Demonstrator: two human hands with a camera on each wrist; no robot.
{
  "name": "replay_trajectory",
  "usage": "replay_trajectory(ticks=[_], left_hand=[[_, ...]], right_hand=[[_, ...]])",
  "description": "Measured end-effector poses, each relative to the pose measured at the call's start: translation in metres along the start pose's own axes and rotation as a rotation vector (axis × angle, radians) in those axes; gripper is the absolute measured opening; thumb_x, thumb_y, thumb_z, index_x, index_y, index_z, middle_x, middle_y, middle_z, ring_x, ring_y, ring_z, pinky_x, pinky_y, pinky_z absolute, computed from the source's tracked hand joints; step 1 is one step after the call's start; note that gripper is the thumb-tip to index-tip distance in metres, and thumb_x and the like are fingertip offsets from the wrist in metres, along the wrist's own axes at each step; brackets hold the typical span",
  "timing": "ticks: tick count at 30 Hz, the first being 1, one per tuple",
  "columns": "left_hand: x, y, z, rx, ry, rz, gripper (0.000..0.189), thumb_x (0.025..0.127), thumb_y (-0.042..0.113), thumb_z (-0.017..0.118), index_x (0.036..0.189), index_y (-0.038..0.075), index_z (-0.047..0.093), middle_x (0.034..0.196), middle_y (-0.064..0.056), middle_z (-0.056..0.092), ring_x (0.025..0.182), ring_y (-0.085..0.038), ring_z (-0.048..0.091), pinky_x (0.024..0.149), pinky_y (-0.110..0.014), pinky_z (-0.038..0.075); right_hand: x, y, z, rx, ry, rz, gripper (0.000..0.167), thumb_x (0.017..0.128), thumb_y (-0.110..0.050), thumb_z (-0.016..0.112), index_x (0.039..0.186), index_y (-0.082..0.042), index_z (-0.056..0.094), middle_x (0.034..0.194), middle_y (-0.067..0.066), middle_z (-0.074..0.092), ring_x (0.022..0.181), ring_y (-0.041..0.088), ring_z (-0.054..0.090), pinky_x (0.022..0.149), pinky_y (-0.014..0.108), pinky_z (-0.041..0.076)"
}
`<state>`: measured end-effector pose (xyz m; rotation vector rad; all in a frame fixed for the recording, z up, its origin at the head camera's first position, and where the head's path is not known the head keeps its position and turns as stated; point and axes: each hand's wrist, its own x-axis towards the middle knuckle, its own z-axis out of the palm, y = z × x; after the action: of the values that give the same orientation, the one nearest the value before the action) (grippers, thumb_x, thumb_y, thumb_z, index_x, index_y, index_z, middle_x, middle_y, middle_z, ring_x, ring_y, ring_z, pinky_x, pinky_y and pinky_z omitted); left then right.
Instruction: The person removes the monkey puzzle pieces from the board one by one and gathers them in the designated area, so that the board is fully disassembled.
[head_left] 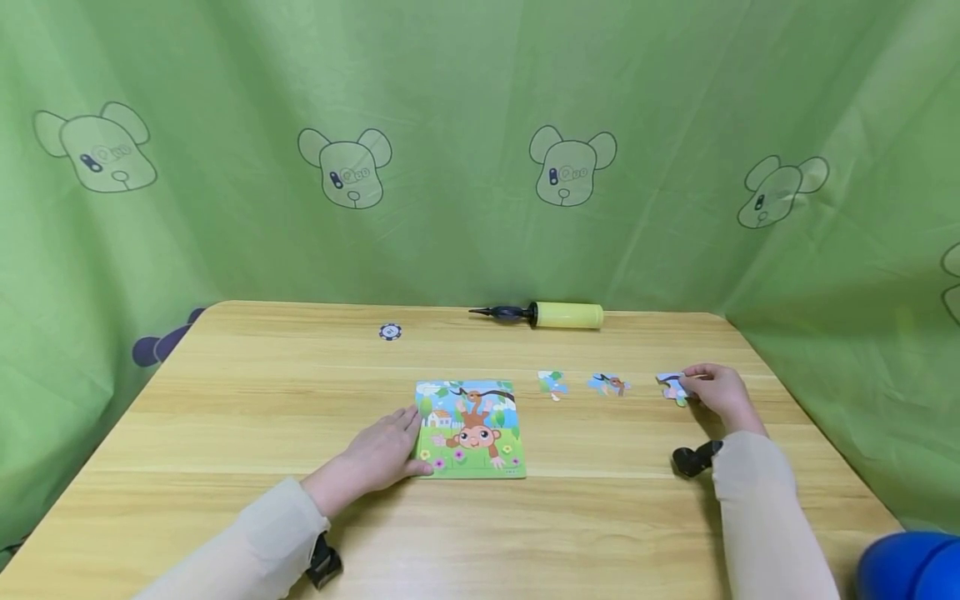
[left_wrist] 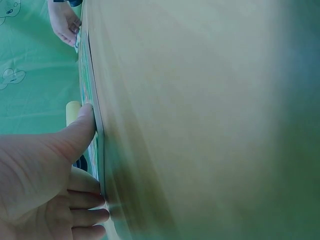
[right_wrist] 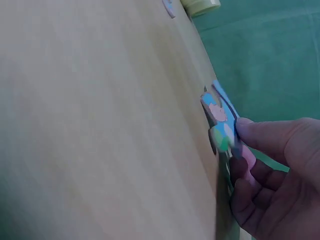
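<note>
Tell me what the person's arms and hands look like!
The left sleeve and right sleeve are pale cream and reach the wrists. The left hand and right hand wear no gloves. A small black gadget sticks out near each wrist.

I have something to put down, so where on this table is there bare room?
Bare tabletop lies left of the left hand and poker chip, and between the sleeves, in front of the monkey puzzle. Crowded: right of the puzzle, three pieces, right hand, pump behind.

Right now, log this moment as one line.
left hand: touching monkey board, left side; right hand: pinching puzzle piece; two loose pieces: between board and right hand; pump: rear of table
</note>
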<state>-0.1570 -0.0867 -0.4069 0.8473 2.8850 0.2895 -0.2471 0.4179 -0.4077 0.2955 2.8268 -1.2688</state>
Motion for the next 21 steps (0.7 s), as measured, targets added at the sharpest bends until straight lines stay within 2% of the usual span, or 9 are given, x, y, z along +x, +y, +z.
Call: replay_trajectory(ticks=[8, 17, 21], left_hand=[[0.0005, 0.0001, 0.0, 0.002, -0.002, -0.004, 0.08, 0.084, 0.045, 0.06, 0.132, -0.015, 0.036, 0.139, -0.027, 0.032, 0.128, -0.04, 0.032, 0.106, -0.044, 0.027], [0.0007, 0.0002, -0.0001, -0.005, -0.008, -0.011, 0.081, 0.084, 0.045, 0.06, 0.132, -0.015, 0.036, 0.14, -0.027, 0.032, 0.128, -0.039, 0.031, 0.106, -0.044, 0.026], [0.0006, 0.0001, -0.0001, -0.006, -0.012, -0.015, 0.081, 0.084, 0.045, 0.06, 0.132, -0.015, 0.036, 0.14, -0.027, 0.032, 0.128, -0.039, 0.031, 0.106, -0.044, 0.026]], right_hand=[[0.0048, 0.0017, 0.0003, -0.084, 0.005, 0.0, 0.034, 0.092, -0.016, 0.054, 0.111, 0.012, 0.054, 0.091, 0.013, 0.059, 0.076, 0.017, 0.05, 0.059, 0.023, 0.044], [0.0052, 0.0004, 0.0005, -0.112, 0.007, -0.012, 0.036, 0.093, -0.018, 0.052, 0.111, 0.013, 0.054, 0.098, 0.02, 0.058, 0.088, 0.028, 0.05, 0.065, 0.026, 0.04], [0.0058, -0.0002, 0.0005, -0.106, 0.005, -0.013, 0.036, 0.093, -0.019, 0.053, 0.111, 0.013, 0.054, 0.098, 0.019, 0.059, 0.086, 0.026, 0.051, 0.064, 0.024, 0.042]])
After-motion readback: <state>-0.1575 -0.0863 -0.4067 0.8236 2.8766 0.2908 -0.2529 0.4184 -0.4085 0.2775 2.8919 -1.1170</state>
